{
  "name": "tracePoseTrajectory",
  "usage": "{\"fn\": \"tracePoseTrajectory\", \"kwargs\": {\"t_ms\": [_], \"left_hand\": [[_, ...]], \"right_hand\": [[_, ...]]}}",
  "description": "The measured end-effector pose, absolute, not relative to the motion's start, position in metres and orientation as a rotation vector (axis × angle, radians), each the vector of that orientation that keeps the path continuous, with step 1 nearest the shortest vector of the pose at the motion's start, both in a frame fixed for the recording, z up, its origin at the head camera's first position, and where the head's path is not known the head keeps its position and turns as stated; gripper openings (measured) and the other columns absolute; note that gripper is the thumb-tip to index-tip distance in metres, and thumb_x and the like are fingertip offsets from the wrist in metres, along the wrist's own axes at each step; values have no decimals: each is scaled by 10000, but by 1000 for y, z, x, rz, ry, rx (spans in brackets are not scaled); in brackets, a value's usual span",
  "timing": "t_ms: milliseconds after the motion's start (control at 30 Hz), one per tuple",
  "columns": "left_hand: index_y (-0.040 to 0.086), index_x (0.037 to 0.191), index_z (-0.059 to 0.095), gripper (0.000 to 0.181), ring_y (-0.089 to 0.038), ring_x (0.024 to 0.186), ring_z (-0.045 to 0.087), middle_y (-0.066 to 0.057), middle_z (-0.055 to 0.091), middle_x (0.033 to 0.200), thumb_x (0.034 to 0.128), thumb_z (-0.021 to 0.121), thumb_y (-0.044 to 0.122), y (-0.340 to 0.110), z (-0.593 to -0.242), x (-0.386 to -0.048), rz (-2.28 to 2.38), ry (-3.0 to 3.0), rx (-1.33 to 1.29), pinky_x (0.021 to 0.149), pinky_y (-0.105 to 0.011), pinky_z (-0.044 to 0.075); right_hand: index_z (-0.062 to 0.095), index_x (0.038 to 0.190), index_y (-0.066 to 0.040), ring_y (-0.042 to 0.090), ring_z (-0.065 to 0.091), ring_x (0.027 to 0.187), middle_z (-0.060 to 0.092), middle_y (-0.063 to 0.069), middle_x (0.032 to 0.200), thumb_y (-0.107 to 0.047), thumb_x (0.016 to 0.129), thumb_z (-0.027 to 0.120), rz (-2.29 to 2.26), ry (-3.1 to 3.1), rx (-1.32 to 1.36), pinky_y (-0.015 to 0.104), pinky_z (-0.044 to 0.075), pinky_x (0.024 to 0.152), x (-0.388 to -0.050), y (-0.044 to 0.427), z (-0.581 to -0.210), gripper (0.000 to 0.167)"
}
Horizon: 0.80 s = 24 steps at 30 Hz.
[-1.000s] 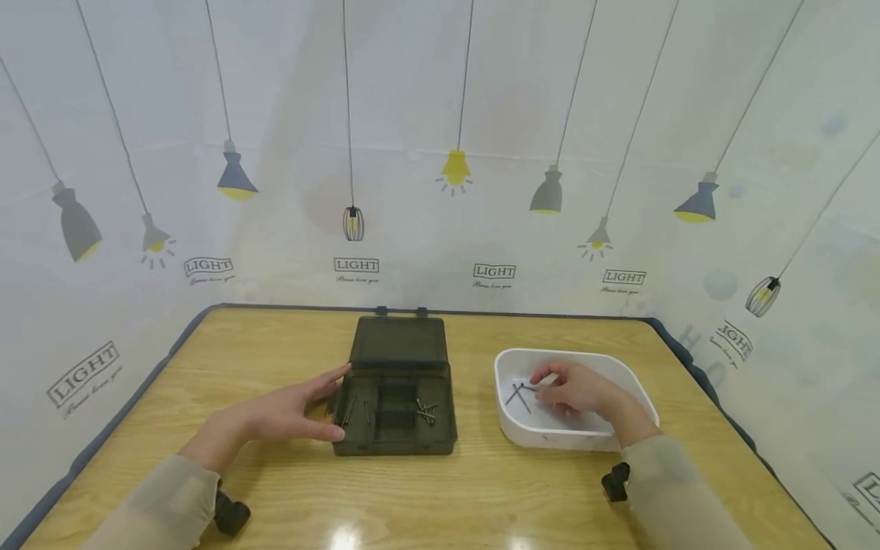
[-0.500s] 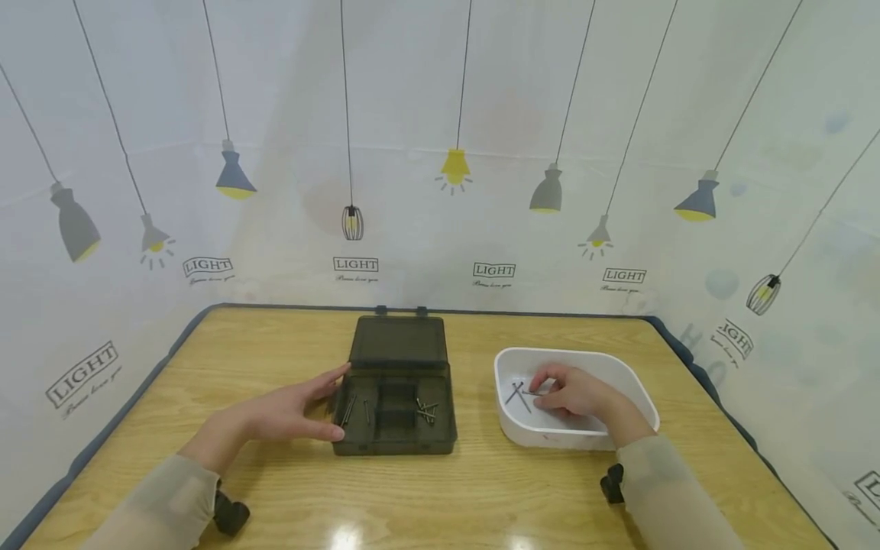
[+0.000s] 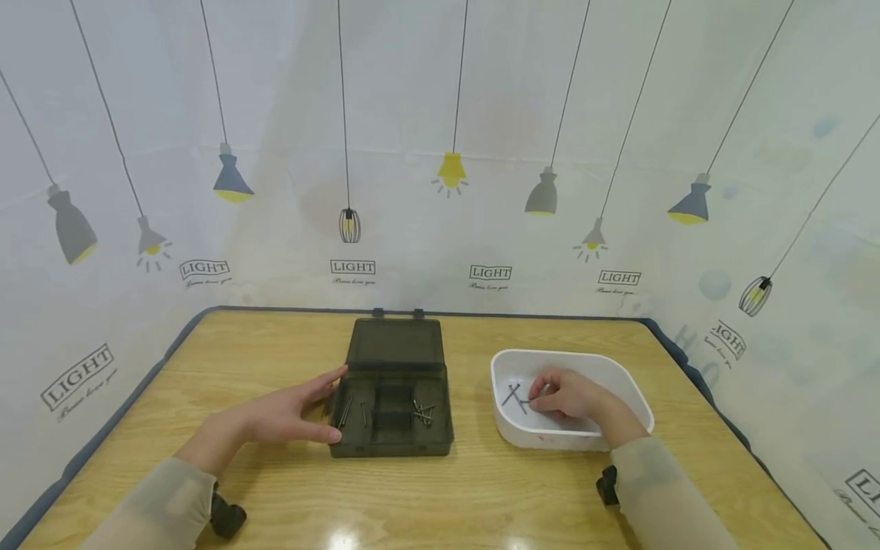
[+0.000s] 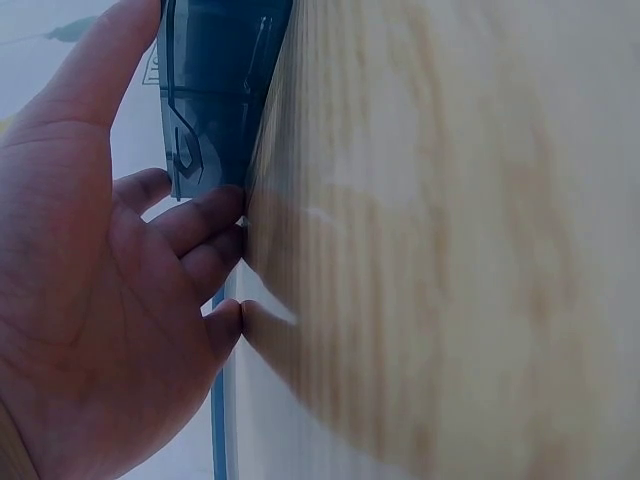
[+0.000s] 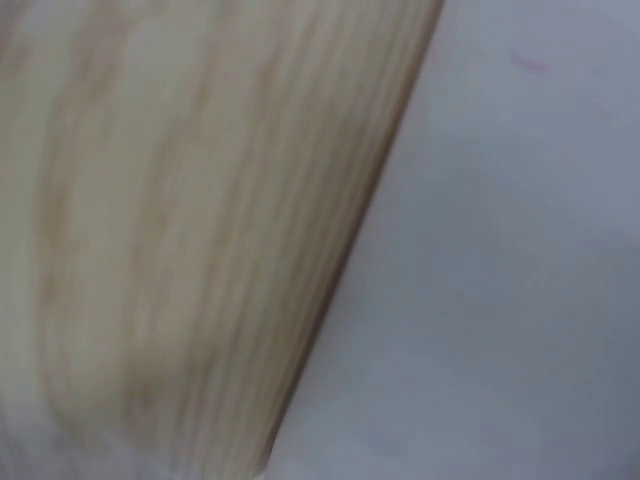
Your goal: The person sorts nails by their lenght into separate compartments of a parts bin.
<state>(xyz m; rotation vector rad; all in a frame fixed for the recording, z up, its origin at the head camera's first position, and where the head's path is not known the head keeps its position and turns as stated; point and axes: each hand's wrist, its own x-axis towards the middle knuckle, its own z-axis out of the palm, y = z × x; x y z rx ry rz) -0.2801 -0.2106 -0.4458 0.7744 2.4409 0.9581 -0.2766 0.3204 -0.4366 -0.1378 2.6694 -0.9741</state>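
Observation:
In the head view, my left hand (image 3: pixel 278 416) rests at the left side of a dark, see-through plastic box (image 3: pixel 392 449), fingers spread and thumb at its front left corner. The left wrist view shows the same hand (image 4: pixel 110 270) with loosely bent fingers beside the box wall (image 4: pixel 215 70). Thin metal screws (image 3: pixel 424 413) lie in the box's right and left compartments. My right hand (image 3: pixel 574 397) reaches into a white tray (image 3: pixel 512 431), thumb and forefinger pinching what looks like a screw (image 3: pixel 524 401). Several loose screws (image 3: pixel 510 393) lie left of its fingertips.
The box's lid (image 3: pixel 395 344) stands swung back toward the rear edge of the wooden table (image 3: pixel 385 504). Behind hangs a white cloth (image 3: pixel 412 92) printed with lamps. The right wrist view shows only table and the tray's blurred outer wall (image 5: pixel 480 250).
My right fingertips have drawn together and moved slightly left and nearer within the tray, the screw at their tips shifting along. My left hand stays by the box. The head view has shifted slightly.

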Motion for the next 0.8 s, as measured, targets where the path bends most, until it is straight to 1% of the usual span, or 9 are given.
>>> {"fn": "tracePoseTrajectory", "kwargs": {"t_ms": [267,533,800], "left_hand": [[270,1792,76,1130,-472,1668,273,-235,279,1800,978,813,533,-211,-445,-281,957,2431,773,1299,-750,228],[267,1792,79,1135,-471,1669,269,-235,276,1801,973,816,538,-211,-446,-281,951,2435,772,1305,-740,227],[268,1792,72,1135,-464,1671,269,-224,269,1806,976,811,543,-211,-447,-281,949,2439,772,1308,-736,226]], "right_hand": [[750,1042,-61,162,562,779,656,6,890,-200,1017,790,-926,2691,-151,299,471,712,-276,320,-436,147],[778,1031,-75,157,571,788,664,0,867,-207,1029,779,-872,2702,-141,289,464,724,-279,318,-436,132],[778,1042,-66,161,567,805,661,1,870,-209,1033,771,-854,2715,-155,295,454,733,-278,318,-437,143]]}}
